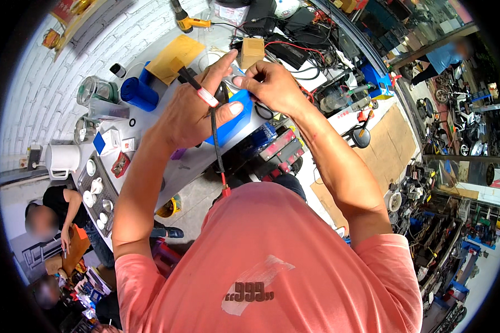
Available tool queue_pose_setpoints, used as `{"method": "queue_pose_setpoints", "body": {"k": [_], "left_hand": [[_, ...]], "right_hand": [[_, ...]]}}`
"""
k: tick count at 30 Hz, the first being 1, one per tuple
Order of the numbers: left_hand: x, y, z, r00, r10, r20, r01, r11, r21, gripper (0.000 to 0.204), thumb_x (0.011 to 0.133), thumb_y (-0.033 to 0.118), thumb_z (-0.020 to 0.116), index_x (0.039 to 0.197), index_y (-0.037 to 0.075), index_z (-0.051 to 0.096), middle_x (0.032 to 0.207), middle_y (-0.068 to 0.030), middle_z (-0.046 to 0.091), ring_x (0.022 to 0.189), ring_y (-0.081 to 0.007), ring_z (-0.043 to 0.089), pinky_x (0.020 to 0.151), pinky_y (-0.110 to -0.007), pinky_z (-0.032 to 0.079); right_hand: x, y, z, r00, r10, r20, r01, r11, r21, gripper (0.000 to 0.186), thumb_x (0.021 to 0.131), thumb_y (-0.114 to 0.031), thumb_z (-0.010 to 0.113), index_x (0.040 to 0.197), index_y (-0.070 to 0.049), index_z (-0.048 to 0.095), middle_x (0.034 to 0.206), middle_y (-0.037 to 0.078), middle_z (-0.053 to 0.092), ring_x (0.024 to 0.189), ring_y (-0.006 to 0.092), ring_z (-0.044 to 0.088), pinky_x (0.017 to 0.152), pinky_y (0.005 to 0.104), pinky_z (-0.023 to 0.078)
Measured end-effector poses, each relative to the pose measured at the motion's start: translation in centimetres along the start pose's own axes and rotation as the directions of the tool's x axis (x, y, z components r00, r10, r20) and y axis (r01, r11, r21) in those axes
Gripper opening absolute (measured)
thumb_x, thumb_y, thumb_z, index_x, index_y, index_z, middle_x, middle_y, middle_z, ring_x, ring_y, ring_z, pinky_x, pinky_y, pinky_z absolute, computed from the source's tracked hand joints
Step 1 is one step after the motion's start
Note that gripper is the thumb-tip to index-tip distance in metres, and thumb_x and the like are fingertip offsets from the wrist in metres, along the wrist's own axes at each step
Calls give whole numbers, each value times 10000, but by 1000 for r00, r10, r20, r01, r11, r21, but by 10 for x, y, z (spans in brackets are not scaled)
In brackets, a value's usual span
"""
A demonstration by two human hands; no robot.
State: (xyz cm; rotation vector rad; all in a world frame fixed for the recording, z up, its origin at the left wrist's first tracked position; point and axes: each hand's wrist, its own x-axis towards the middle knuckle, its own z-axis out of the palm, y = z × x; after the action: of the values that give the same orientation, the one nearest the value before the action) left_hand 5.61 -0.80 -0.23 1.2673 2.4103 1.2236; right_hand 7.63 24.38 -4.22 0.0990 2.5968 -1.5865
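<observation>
Pink shirt cloth lies nearest in the head view, below a dark cable crossing the left hand. That hand's thumb and index finger stand apart around a dark object, whether gripping I cannot tell, above a blue sheet at the worktop's near edge. Thumb and forefinger of the right hand pinch together, perhaps on something thin.

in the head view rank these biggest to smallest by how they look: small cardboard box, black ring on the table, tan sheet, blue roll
1. Tan sheet
2. Blue roll
3. Small cardboard box, fairly close to the roll
4. Black ring, clearly the smallest
</observation>
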Motion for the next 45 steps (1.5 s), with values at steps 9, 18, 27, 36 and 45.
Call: {"method": "queue_pose_setpoints", "body": {"k": [9, 18, 27, 36, 45], "left_hand": [[-10, 2, 22, 984, 31, -175, -30, 1000, 4, 1080, 1026, 593, 779, 1777, -37, 326, 1589, -342, 635, 1473, -483, 640, 1222, -500, 503], [-36, 24, 64, 847, 137, -514, 217, 793, 569, 731, 973, 552, 848, 1509, 84, 680, 1453, -124, 738, 1521, -422, 569, 1320, -699, 294], [-42, 7, 88, 802, 216, -557, 221, 759, 613, 420, 938, 342, 910, 1304, 189, 771, 1370, 18, 778, 1542, -383, 561, 1331, -708, 263], [-17, 2, 37, 771, -219, -598, 310, 949, 51, 268, 1097, 323, 776, 1148, 64, 824, 1050, -92, 832, 1129, -220, 758, 1137, -481, 494], [35, -49, -6, 607, -765, -216, 442, 551, -708, 308, 1087, 354, 785, 1062, 51, 837, 879, -19, 816, 777, -139, 749, 799, -311, 576]], "right_hand": [[14, 2, 4, 998, 45, 38, -46, 999, 21, 643, 943, -538, 923, 1187, 48, 815, 1087, 211, 840, 975, 281, 809, 890, 409, 628], [12, 3, 19, 1000, 9, -5, -9, 1000, -8, 733, 948, -534, 907, 1334, 76, 779, 1205, 286, 820, 1125, 370, 811, 1019, 452, 611], [22, -6, 4, 963, -34, 268, -21, 979, 202, 625, 1020, -338, 843, 1483, 59, 709, 1359, 269, 799, 1208, 302, 783, 1068, 417, 593], [22, -23, -1, 951, -27, 308, 37, 999, -27, 631, 1062, -322, 802, 1517, 84, 644, 1360, 326, 780, 1291, 387, 763, 1114, 443, 577], [26, -4, 6, 954, -125, 272, 133, 991, -13, 538, 1121, -349, 766, 1514, -6, 634, 1158, 136, 772, 1072, 204, 695, 972, 370, 556]]}}
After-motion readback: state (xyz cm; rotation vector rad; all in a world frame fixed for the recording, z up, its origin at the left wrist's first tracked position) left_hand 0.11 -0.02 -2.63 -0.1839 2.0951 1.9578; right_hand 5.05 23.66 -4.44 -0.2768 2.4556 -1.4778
